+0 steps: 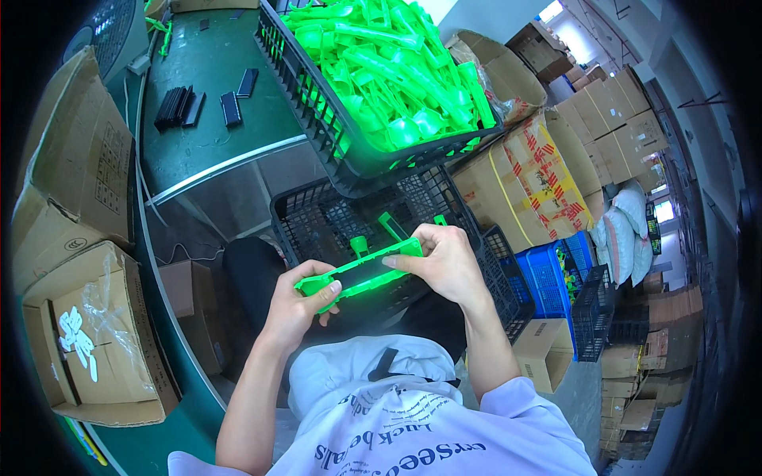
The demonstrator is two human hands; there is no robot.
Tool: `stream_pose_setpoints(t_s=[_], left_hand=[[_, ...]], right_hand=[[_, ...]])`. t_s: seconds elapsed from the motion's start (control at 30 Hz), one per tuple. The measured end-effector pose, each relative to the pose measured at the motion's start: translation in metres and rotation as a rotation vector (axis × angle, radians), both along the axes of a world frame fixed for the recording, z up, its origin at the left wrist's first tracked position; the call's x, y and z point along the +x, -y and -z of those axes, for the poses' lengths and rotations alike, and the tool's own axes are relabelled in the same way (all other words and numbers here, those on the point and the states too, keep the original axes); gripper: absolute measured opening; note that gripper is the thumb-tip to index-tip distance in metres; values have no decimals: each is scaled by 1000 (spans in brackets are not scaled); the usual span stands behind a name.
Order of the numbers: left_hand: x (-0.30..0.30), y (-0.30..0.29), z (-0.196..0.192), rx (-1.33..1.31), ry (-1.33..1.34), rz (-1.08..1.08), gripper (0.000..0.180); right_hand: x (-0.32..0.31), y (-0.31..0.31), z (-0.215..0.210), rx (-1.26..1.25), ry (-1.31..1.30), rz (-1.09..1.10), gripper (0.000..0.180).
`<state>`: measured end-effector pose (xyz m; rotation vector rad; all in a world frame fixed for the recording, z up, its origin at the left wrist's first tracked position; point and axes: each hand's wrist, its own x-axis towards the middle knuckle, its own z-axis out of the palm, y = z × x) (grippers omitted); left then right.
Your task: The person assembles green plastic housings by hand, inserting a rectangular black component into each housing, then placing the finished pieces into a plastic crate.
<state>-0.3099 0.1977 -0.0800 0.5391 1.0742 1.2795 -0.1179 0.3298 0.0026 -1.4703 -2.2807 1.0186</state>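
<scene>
A long bright-green plastic housing (371, 285) is held level over my lap, one end in each hand. Inside it lies a dark flat strip (359, 274). My left hand (295, 300) grips the left end, thumb on the near side. At the right end, my right hand (447, 260) is closed round the housing, its thumb reaching in toward the dark strip. Just beyond, a low black crate (305, 216) has a few green parts (359, 245) in it. On the green table (186, 59), several black flat pieces (175, 108) lie in a row, with others (231, 109) loose beside them.
A black crate (347, 176) heaped with green plastic parts (397, 75) tilts above the low one. Open cartons (103, 341) stand at my left, one holding small white pieces (75, 337). At right are a taped carton (524, 178), a blue crate (544, 278) and white sacks (623, 230).
</scene>
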Motion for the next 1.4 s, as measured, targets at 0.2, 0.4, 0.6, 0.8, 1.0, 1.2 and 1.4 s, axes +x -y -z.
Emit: stream_pose_setpoints(t_s=[0.2, 0.4, 0.6, 0.8, 1.0, 1.2, 1.4], left_hand=[[7, -2, 3, -98, -38, -116, 16], [11, -3, 0, -108, -124, -170, 16], [17, -2, 6, -49, -149, -214, 15], [13, 0, 6, -45, -132, -239, 13], [12, 1, 4, -84, 40, -154, 15], [15, -3, 11, -59, -929, 1, 107], [15, -3, 40, -21, -895, -66, 94]], right_hand=[[-8, 6, 0, -23, 39, -22, 32], [-7, 3, 1, -31, 124, -30, 36], [-8, 5, -2, -41, 40, -21, 33], [-9, 26, 6, -37, -15, -211, 58], [-5, 32, -2, 30, 4, -242, 62], [30, 5, -18, 324, 525, -64, 77], [-7, -53, -54, 478, 87, 106, 31]])
